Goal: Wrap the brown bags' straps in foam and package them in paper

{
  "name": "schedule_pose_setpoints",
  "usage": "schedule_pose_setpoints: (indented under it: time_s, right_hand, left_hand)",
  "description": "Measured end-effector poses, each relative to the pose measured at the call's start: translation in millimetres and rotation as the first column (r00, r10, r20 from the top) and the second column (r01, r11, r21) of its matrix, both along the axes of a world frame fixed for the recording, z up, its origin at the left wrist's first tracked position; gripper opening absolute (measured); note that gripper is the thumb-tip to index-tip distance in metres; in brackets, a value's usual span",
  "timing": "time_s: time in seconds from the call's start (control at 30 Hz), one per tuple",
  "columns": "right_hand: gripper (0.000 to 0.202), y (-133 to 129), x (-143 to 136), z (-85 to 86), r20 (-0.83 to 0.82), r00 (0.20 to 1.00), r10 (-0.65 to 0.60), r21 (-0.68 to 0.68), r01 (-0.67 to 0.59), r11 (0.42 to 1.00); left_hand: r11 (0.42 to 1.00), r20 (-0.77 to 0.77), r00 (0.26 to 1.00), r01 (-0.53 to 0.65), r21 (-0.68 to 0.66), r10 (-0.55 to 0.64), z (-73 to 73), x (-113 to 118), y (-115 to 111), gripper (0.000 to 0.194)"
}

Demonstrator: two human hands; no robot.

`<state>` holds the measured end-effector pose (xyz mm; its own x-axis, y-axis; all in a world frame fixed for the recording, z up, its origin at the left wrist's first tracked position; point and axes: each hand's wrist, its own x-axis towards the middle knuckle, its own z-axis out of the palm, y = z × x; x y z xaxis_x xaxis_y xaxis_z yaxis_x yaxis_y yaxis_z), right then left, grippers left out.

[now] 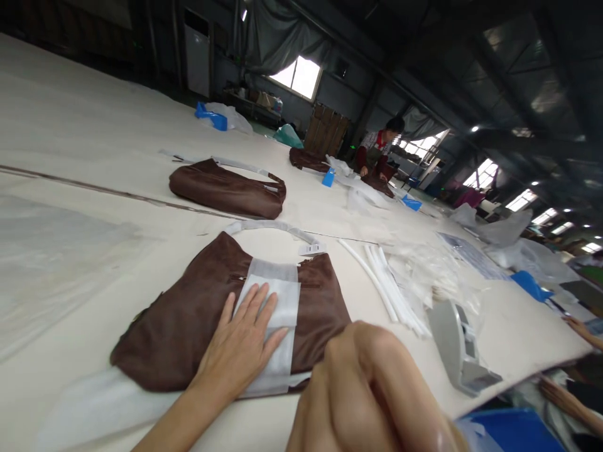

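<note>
A dark brown bag [179, 320] lies flat on the white table, its handle [273, 226] wrapped in pale material and carrying a small white tag [311, 250]. Around the bag's middle is a white sheet-like band [284, 307]. My left hand [245, 342] rests on that band and the bag, fingers spread, holding nothing. Large in the foreground, my right hand [372, 389] is curled closed above the bag's lower right edge. Whatever its fingers may hold is hidden.
Another brown bag [226, 188] lies behind. White foam strips [386, 289], clear plastic [433, 270] and a grey tape dispenser [456, 348] are at the right. A person [379, 154] works farther back; another person's hands [579, 329] show at the right edge.
</note>
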<state>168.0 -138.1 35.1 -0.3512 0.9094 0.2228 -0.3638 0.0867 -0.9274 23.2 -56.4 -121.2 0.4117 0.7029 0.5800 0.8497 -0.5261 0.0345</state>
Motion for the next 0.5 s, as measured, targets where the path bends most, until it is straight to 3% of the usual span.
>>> schedule_pose_setpoints:
  time_s: [0.07,0.17,0.37,0.5]
  right_hand:
    - [0.036,15,-1,-2.3,-0.259,0.966,-0.003,-0.034,-0.006,0.999]
    - [0.013,22,3,-6.5,-0.557,0.83,-0.027,-0.132,-0.057,0.99]
    - [0.036,21,15,-11.8,-0.54,0.84,0.051,-0.136,-0.146,0.98]
    - [0.047,27,20,-1.8,-0.52,0.848,0.101,-0.123,-0.191,0.974]
  left_hand:
    - [0.999,0.019,1.0,0.01,0.033,-0.011,-0.1,-1,0,0.057]
    - [0.994,0.045,0.999,0.013,0.109,-0.018,-2.8,-2,2,0.056]
    - [0.978,0.0,1.0,-0.006,0.21,0.006,-6.5,-4,4,0.055]
    - [0.982,0.003,1.0,-0.003,0.189,0.002,-22.9,-9,7,0.057]
